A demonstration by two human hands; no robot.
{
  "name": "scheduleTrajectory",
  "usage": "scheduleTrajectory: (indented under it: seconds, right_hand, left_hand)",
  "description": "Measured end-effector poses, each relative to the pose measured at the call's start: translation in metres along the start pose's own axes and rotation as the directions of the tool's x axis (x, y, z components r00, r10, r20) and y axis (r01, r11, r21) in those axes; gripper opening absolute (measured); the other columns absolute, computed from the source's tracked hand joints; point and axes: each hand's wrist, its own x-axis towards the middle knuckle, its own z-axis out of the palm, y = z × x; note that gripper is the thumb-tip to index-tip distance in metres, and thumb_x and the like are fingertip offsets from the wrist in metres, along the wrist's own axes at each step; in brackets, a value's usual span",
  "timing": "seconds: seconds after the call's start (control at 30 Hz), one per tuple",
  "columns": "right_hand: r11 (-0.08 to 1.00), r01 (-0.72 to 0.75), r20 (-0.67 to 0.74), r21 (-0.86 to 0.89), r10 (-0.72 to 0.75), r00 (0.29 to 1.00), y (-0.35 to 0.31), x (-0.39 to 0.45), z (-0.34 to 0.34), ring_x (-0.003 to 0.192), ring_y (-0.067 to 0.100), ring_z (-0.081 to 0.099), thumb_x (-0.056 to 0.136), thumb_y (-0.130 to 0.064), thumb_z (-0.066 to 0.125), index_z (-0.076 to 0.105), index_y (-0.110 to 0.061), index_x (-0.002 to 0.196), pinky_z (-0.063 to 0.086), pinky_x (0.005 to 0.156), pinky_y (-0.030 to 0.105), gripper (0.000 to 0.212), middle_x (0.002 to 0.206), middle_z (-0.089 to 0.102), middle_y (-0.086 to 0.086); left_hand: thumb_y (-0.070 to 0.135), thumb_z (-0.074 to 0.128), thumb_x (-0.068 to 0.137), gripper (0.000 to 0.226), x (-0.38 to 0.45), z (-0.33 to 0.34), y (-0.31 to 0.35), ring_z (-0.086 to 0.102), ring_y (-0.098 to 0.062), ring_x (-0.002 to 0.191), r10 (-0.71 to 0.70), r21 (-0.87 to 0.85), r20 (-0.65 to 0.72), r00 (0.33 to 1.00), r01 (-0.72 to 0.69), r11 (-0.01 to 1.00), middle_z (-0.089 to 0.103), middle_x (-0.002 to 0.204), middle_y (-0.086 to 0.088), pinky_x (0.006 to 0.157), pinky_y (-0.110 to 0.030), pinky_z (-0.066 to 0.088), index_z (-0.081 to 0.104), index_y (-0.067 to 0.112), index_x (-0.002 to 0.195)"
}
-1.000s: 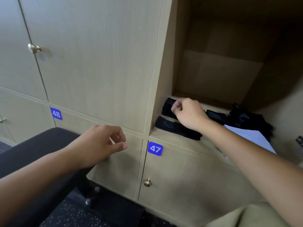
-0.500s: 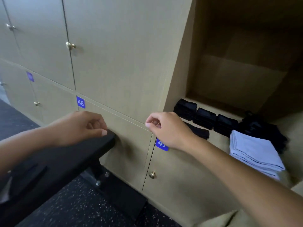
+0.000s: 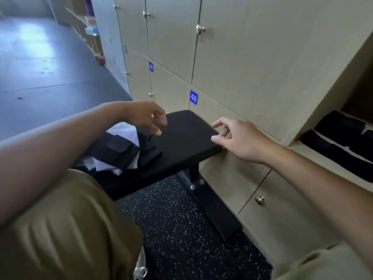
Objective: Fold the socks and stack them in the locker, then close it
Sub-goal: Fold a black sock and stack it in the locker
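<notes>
Folded black socks (image 3: pixel 343 146) lie in a row on the floor of the open locker (image 3: pixel 327 93) at the far right edge. On the black bench (image 3: pixel 185 138) more black socks (image 3: pixel 121 152) lie loose on a white cloth (image 3: pixel 123 130), near my knee. My left hand (image 3: pixel 147 116) hovers over the bench above that pile, fingers loosely curled and empty. My right hand (image 3: pixel 238 138) hangs over the bench's right end, fingers relaxed, holding nothing.
Closed beige locker doors with brass knobs (image 3: pixel 200 29) fill the wall; a blue tag reads 48 (image 3: pixel 193 97). The bench's black foot (image 3: pixel 214 205) stands on speckled black flooring. My tan trousers (image 3: pixel 66 229) fill the lower left.
My view has swung left from the locker to the bench. My right hand has drawn back out of the locker, leaving the folded socks inside, and both hands now hang over the bench.
</notes>
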Motion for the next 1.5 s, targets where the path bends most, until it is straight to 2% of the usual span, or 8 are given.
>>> scheduleTrajectory:
  seconds: [0.17, 0.3, 0.57, 0.73, 0.9, 1.07, 1.3, 1.5]
  right_hand:
    - [1.0, 0.03, 0.065, 0.0, -0.03, 0.997, -0.012, 0.014, 0.014, 0.079, 0.0, 0.058, 0.097, -0.037, 0.064, 0.059, -0.027, 0.129, 0.04, 0.075, 0.025, 0.035, 0.085, 0.066, -0.012]
    - [1.0, 0.024, 0.094, 0.011, -0.025, 0.995, -0.014, 0.021, 0.02, 0.081, 0.003, 0.06, 0.097, -0.038, 0.063, 0.059, -0.027, 0.127, 0.041, 0.07, 0.024, 0.032, 0.087, 0.067, -0.011]
    - [0.992, -0.019, 0.225, 0.121, -0.008, 0.974, -0.023, 0.041, 0.066, 0.086, 0.004, 0.065, 0.094, -0.038, 0.069, 0.065, -0.026, 0.118, 0.045, 0.076, 0.023, 0.027, 0.088, 0.071, -0.011]
    - [0.971, -0.079, 0.227, 0.224, 0.027, 0.974, -0.041, 0.064, 0.104, 0.095, 0.008, 0.065, 0.091, -0.039, 0.071, 0.067, -0.023, 0.113, 0.044, 0.083, 0.023, 0.027, 0.095, 0.07, -0.011]
    - [0.966, -0.102, 0.238, 0.237, 0.044, 0.97, -0.064, 0.089, 0.133, 0.101, 0.015, 0.065, 0.091, -0.038, 0.072, 0.067, -0.019, 0.115, 0.046, 0.083, 0.025, 0.031, 0.105, 0.071, -0.003]
    - [0.953, -0.175, 0.21, 0.246, 0.124, 0.97, -0.076, 0.113, 0.152, 0.107, 0.021, 0.063, 0.088, -0.044, 0.075, 0.059, -0.016, 0.124, 0.05, 0.093, 0.033, 0.048, 0.117, 0.066, 0.003]
    - [0.951, -0.2, 0.332, 0.235, 0.115, 0.936, -0.085, 0.132, 0.153, 0.13, 0.024, 0.048, 0.089, -0.039, 0.076, 0.038, -0.014, 0.148, 0.038, 0.096, 0.029, 0.075, 0.143, 0.049, 0.006]
    - [0.948, -0.222, 0.357, 0.227, 0.131, 0.925, -0.09, 0.154, 0.157, 0.132, 0.024, 0.05, 0.086, -0.044, 0.077, 0.05, -0.016, 0.143, 0.041, 0.111, 0.037, 0.069, 0.144, 0.052, 0.005]
  left_hand:
    - [0.041, 0.088, 0.076, 0.047, -0.014, -0.004, -0.041, 0.056, -0.013, 0.121, -0.092, 0.058, 0.165, 0.982, 0.083, 0.995, 0.063, 0.122, 0.021, 0.113, -0.042, 0.04, 0.067, 0.044, 0.118]
    - [0.043, 0.089, 0.074, 0.052, -0.023, -0.007, -0.049, 0.043, -0.012, 0.128, -0.151, 0.09, 0.325, 0.934, 0.129, 0.988, 0.044, 0.139, 0.02, 0.107, -0.038, 0.033, 0.063, 0.058, 0.117]
    - [0.024, 0.092, 0.072, 0.044, -0.023, -0.01, -0.043, 0.052, -0.018, 0.118, -0.113, 0.167, 0.345, 0.932, 0.057, 0.984, 0.048, 0.134, 0.008, 0.083, -0.027, 0.039, 0.069, 0.037, 0.107]
    - [0.028, 0.093, 0.069, 0.034, -0.02, -0.002, -0.045, 0.056, -0.016, 0.109, -0.114, 0.231, 0.414, 0.903, 0.017, 0.973, 0.055, 0.108, 0.016, 0.102, -0.035, 0.04, 0.07, 0.037, 0.091]
    - [0.03, 0.088, 0.077, 0.029, -0.016, 0.002, -0.048, 0.055, -0.018, 0.102, -0.121, 0.298, 0.435, 0.892, -0.015, 0.954, 0.059, 0.113, 0.001, 0.088, -0.031, 0.039, 0.061, 0.035, 0.086]
    - [0.027, 0.082, 0.085, 0.026, -0.017, -0.002, -0.055, 0.055, -0.015, 0.095, -0.134, 0.274, 0.414, 0.9, 0.018, 0.962, 0.059, 0.098, 0.011, 0.074, -0.024, 0.039, 0.056, 0.03, 0.089]
    - [0.03, 0.083, 0.083, 0.029, -0.015, -0.005, -0.066, 0.055, -0.014, 0.089, -0.14, 0.247, 0.384, 0.913, 0.045, 0.968, 0.059, 0.091, 0.013, 0.08, -0.033, 0.04, 0.055, 0.032, 0.088]
    - [0.028, 0.082, 0.084, 0.027, -0.016, -0.007, -0.067, 0.055, -0.004, 0.078, -0.155, 0.191, 0.398, 0.904, 0.084, 0.978, 0.06, 0.08, 0.019, 0.08, -0.032, 0.039, 0.055, 0.028, 0.089]
